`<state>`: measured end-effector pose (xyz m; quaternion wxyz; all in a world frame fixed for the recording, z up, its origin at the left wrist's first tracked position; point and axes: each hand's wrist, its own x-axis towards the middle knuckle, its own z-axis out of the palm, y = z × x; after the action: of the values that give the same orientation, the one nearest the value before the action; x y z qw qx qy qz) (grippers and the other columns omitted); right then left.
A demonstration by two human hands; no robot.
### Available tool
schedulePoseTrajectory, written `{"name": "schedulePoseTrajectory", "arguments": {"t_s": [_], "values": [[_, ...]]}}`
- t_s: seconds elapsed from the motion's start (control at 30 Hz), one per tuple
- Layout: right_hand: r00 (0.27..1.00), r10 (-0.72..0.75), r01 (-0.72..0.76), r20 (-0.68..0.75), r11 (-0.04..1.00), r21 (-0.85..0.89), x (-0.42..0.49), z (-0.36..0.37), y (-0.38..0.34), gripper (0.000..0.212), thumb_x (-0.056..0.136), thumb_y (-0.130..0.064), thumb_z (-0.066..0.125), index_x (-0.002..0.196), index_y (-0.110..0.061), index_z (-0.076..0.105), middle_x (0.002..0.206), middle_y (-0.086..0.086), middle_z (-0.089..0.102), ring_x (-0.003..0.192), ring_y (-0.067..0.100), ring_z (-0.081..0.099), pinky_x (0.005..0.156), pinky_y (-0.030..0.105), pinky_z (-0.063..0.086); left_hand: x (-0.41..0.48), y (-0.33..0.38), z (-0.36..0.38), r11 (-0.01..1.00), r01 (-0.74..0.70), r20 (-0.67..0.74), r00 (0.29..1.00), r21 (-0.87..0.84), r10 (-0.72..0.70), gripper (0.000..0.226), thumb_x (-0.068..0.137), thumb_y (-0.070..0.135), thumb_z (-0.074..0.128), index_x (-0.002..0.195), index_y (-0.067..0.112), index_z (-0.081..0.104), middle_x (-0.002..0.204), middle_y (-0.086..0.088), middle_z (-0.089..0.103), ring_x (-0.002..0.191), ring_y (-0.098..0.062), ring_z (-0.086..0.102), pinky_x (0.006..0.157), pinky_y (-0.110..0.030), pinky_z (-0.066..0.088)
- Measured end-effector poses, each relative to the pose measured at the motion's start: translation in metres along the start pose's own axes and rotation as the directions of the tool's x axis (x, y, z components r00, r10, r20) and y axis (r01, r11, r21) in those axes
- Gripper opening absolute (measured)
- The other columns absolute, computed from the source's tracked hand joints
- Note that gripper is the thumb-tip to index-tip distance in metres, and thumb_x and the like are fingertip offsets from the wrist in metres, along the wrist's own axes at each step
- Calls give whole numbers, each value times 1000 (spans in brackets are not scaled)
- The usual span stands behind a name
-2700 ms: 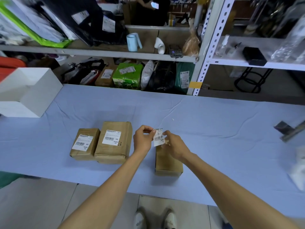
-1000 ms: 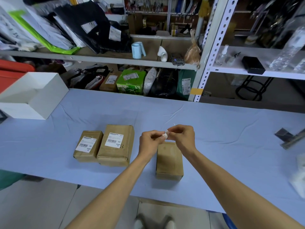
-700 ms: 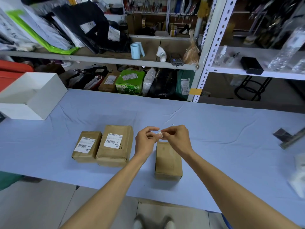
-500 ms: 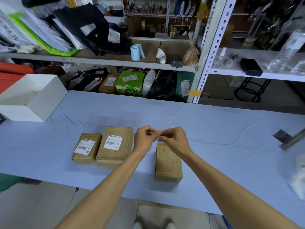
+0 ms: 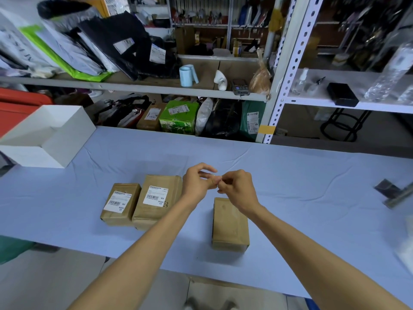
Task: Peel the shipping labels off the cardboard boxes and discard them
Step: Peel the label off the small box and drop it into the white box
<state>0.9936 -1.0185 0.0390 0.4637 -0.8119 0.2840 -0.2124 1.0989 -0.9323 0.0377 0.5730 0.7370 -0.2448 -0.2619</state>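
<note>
Three brown cardboard boxes lie on the blue-covered table (image 5: 290,175). The small left box (image 5: 116,218) and the middle box (image 5: 172,182) each carry a white shipping label (image 5: 117,200) (image 5: 156,194). The right box (image 5: 230,222) has a bare top. Above its far end, my left hand (image 5: 197,185) and my right hand (image 5: 238,190) meet fingertip to fingertip. They pinch the peeled label, now crumpled very small (image 5: 214,178) and almost hidden by the fingers.
An open white box (image 5: 48,135) stands at the table's far left. Shelves with parcels and bags rise behind the table, with a white metal upright (image 5: 271,113) at its far edge. A grey metal object (image 5: 390,191) lies at the right edge.
The flat label I held 2.7 s ago has been rolled into a tiny wad between my fingertips. Both hands stayed above the right box; my left fingers have spread slightly.
</note>
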Motion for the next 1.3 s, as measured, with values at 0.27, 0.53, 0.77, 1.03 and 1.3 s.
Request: {"name": "schedulePoseTrajectory", "arguments": {"t_s": [0.27, 0.53, 0.77, 1.03, 1.3], "values": [[981, 190, -175, -27, 944, 280, 4, -5, -7, 10, 83, -6, 68, 84, 0, 75, 72, 12, 73, 65, 19, 73, 75, 39, 61, 1, 3, -4, 989, -132, 3, 991, 71, 133, 9, 79, 5, 75, 87, 9, 75, 82, -5, 74, 79, -15, 72, 72, -20, 58], [999, 27, -19, -39, 981, 194, 4, 1, -15, 12, 77, -3, 71, 87, -8, 76, 73, 4, 74, 70, 12, 72, 73, 32, 60, 5, 3, -13, 995, 24, -57, 998, -93, -29, 15, 78, 6, 77, 87, 13, 68, 73, -7, 72, 69, -21, 72, 71, -31, 59], [999, -16, 20, -35, 993, 116, 6, 3, -5, 6, 81, -2, 68, 82, -3, 74, 70, 4, 72, 65, 10, 69, 65, 22, 58, 1, 10, -19, 999, 0, 27, 1000, 48, -1, 7, 79, 4, 76, 80, 11, 74, 76, -11, 74, 65, -17, 72, 76, -31, 60], [997, -69, 64, 33, 988, 138, 18, 28, -32, 11, 80, -10, 72, 71, -4, 73, 63, 6, 70, 58, 16, 69, 64, 43, 58, -10, 1, -44, 988, 92, -91, 990, -128, -104, 20, 88, -1, 64, 75, 14, 66, 63, 3, 70, 56, -7, 67, 66, -21, 57], [996, 93, -94, 17, 944, 316, 23, 85, -65, 6, 79, 0, 69, 74, 0, 69, 66, 16, 69, 65, 26, 70, 72, 45, 60, -15, -8, -94, 961, 43, -205, 973, -273, -101, 7, 88, -7, 61, 92, -1, 63, 76, -9, 65, 54, -2, 66, 63, -14, 56]]}}
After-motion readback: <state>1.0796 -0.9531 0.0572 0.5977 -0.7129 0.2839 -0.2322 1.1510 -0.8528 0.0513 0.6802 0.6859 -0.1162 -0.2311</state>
